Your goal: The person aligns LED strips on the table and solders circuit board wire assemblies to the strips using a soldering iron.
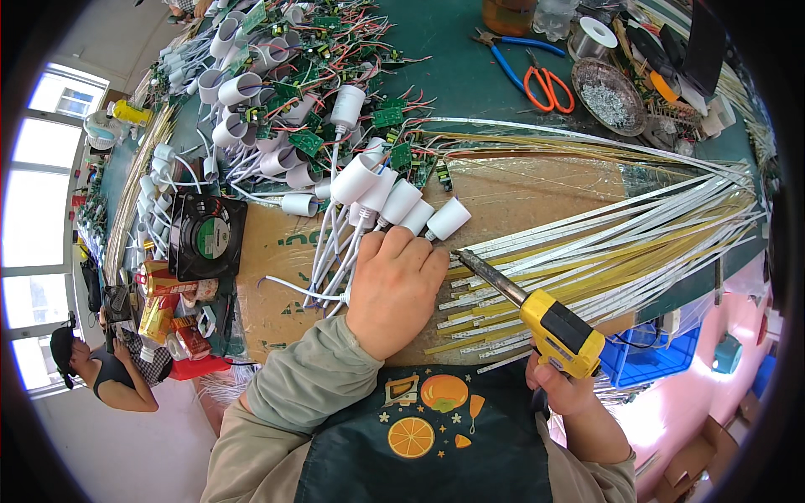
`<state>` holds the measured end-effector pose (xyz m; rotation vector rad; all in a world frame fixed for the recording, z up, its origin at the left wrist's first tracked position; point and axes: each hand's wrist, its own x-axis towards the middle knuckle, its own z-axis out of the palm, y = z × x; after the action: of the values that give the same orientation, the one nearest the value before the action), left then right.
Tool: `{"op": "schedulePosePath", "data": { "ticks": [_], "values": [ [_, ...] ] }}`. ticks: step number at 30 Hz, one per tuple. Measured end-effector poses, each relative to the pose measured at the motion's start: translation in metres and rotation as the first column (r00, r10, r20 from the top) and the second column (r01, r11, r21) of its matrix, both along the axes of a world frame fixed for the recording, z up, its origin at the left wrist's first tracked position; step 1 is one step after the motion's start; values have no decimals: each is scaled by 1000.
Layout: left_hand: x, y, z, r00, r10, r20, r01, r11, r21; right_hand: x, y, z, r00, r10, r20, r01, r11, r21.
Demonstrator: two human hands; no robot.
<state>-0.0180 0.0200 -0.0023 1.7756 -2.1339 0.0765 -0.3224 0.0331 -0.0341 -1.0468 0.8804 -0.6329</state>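
My left hand [394, 285] is closed, with its fingers curled down over the cardboard. Whatever lies inside its grip is hidden. Just beyond its knuckles are several white cylindrical caps [449, 220], with white cables [323, 268] running down beside and partly behind the hand. In my right hand [560, 387] is a yellow and black soldering gun [563, 334]. Its long metal tip points up and left, ending just right of my left fingers. Beneath the tip spread many white and yellow LED strips [587, 243], fanned out to the right.
A pile of white caps, wires and green circuit boards [306, 142] covers the back left. A black fan [207, 237] stands at left. Pliers [507, 63], orange-handled cutters [547, 88], a solder spool [592, 38] and a metal dish [610, 96] lie back right. Another person [113, 369] sits far left.
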Motion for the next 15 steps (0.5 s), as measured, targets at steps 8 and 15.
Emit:
{"op": "schedulePosePath", "data": {
  "ticks": [8,15],
  "values": [
    [-1,0,3,1000,5,1,-5,1000,19,-2,0,-2,1000,9,9,-9,1000,-10],
    [-1,0,2,1000,7,12,-7,1000,17,-1,-2,5,998,24,50,-25,999,33]
  ]
}}
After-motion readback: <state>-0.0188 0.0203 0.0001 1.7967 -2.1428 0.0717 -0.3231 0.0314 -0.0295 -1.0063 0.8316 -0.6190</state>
